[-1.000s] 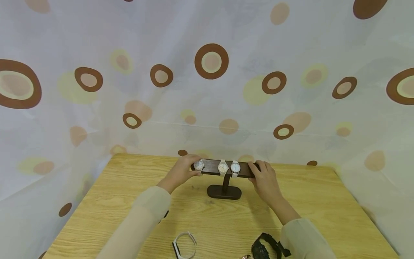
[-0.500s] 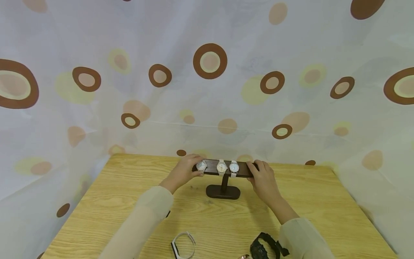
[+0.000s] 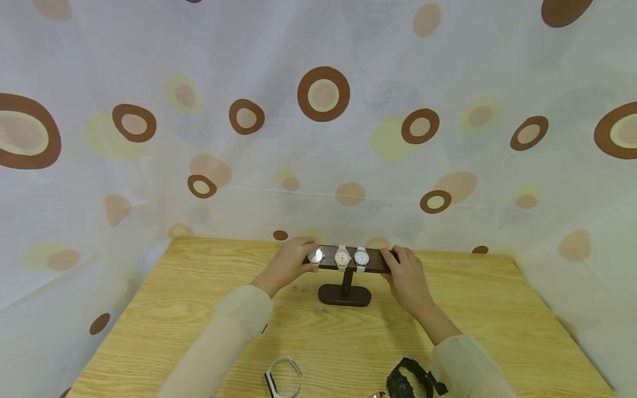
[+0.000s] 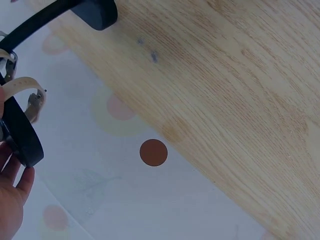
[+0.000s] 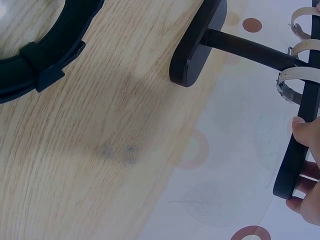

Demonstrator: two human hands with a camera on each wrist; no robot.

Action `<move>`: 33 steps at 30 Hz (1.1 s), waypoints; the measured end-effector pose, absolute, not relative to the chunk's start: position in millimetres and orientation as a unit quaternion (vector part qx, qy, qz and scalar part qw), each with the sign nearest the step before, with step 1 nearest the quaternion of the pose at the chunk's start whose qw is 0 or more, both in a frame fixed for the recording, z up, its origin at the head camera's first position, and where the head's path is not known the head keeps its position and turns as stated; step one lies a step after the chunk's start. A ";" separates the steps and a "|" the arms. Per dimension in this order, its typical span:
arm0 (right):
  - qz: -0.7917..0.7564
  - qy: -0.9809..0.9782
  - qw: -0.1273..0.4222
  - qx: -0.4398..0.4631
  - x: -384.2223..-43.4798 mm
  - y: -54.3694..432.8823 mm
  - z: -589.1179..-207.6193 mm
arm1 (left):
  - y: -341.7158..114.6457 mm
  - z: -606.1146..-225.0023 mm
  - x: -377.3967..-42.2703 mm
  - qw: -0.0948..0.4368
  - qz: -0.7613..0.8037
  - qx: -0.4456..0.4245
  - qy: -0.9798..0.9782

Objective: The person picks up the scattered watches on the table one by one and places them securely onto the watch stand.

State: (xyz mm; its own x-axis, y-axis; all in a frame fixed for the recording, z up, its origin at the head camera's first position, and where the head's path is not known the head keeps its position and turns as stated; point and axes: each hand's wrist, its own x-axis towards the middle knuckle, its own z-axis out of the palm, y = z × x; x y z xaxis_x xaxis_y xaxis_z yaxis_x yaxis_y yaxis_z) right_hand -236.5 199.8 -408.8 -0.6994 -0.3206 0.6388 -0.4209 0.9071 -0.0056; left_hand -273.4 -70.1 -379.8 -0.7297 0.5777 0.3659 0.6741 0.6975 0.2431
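Note:
A dark brown T-shaped watch stand [image 3: 345,295] stands upright near the table's back edge. Three light-strapped wristwatches hang around its bar: the left one [image 3: 316,256], a middle one [image 3: 343,258] and a right one [image 3: 361,257], the last two side by side. My left hand [image 3: 287,261] holds the left wristwatch near the bar's left end, fingers above and thumb below. Its pale strap [image 4: 22,86] loops under the bar in the left wrist view. At the bar's right end, my right hand [image 3: 409,281] grips the bar, thumb and fingers on opposite sides in the right wrist view.
Toward the front of the wooden table [image 3: 164,320] lie a white fitness band [image 3: 300,373] and a black watch [image 3: 400,384]. A small rose-gold item [image 3: 378,394] is cut off by the frame. A dotted curtain [image 3: 318,166] hangs behind the table.
The left hand has slid the left wristwatch a little to the right along the bar, closer to the other two. The right hand keeps its grip on the bar's end.

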 end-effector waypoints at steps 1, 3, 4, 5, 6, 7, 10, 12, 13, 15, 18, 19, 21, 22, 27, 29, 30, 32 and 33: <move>0.075 -0.918 0.333 0.202 -236.3 199.9 -408.6 | -69.5 -379.4 -273.0 0.133 -0.180 -0.344 -0.912; 0.074 -0.917 0.334 0.204 -236.3 200.3 -408.3 | -68.6 -378.5 -272.0 0.136 -0.178 -0.346 -0.911; 0.074 -0.917 0.334 0.205 -236.4 200.3 -408.2 | -68.2 -378.3 -272.0 0.138 -0.177 -0.346 -0.911; 0.074 -0.917 0.334 0.206 -236.4 200.4 -408.2 | -67.9 -378.2 -272.0 0.141 -0.175 -0.348 -0.910; 0.074 -0.917 0.333 0.206 -236.3 200.5 -408.2 | -67.6 -378.2 -272.0 0.145 -0.172 -0.349 -0.910; 0.075 -0.918 0.331 0.205 -236.3 200.5 -408.2 | -67.2 -378.3 -272.2 0.149 -0.168 -0.350 -0.909; 0.077 -0.920 0.326 0.201 -236.2 200.5 -408.3 | -65.7 -379.3 -273.7 0.157 -0.159 -0.355 -0.908; 0.077 -0.922 0.324 0.199 -236.2 200.2 -408.2 | -64.6 -379.9 -274.3 0.155 -0.157 -0.355 -0.908; 0.077 -0.922 0.323 0.199 -236.2 200.0 -408.1 | -63.9 -380.1 -274.7 0.154 -0.155 -0.355 -0.909; 0.077 -0.922 0.322 0.199 -236.1 199.6 -408.0 | -62.7 -380.3 -274.9 0.149 -0.156 -0.355 -0.910; 0.076 -0.921 0.325 0.200 -236.0 199.2 -407.9 | -60.8 -380.1 -275.2 0.146 -0.149 -0.354 -0.912; 0.076 -0.921 0.326 0.200 -235.8 199.1 -407.8 | -60.1 -379.8 -275.2 0.144 -0.147 -0.353 -0.913; 0.078 -0.920 0.328 0.201 -235.7 198.7 -407.5 | -58.8 -378.9 -274.7 0.137 -0.145 -0.350 -0.915; 0.078 -0.920 0.329 0.200 -235.5 198.6 -407.2 | -58.3 -378.3 -274.2 0.134 -0.144 -0.348 -0.917; 0.081 -0.919 0.328 0.201 -234.5 198.3 -405.5 | -56.3 -375.7 -272.7 0.123 -0.136 -0.345 -0.920; 0.080 -0.920 0.326 0.200 -234.1 198.6 -405.1 | -55.5 -375.6 -273.1 0.125 -0.131 -0.347 -0.920; 0.079 -0.921 0.325 0.199 -234.0 198.8 -405.1 | -55.0 -375.8 -273.4 0.125 -0.126 -0.348 -0.921; 0.078 -0.923 0.322 0.196 -233.9 199.3 -405.2 | -54.1 -376.3 -273.9 0.123 -0.122 -0.347 -0.922; 0.077 -0.924 0.320 0.195 -234.0 199.7 -405.3 | -53.8 -376.5 -274.0 0.124 -0.123 -0.346 -0.922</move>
State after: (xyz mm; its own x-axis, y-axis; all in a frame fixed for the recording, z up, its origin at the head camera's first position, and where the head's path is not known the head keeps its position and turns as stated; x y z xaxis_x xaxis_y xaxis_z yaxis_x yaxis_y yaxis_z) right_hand -234.0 199.7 -405.3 -0.7188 -0.3116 0.6214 -0.4101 0.9119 -0.0170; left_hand -274.0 -53.8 -376.5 -0.7291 0.6079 0.3143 0.6691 0.7297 0.1409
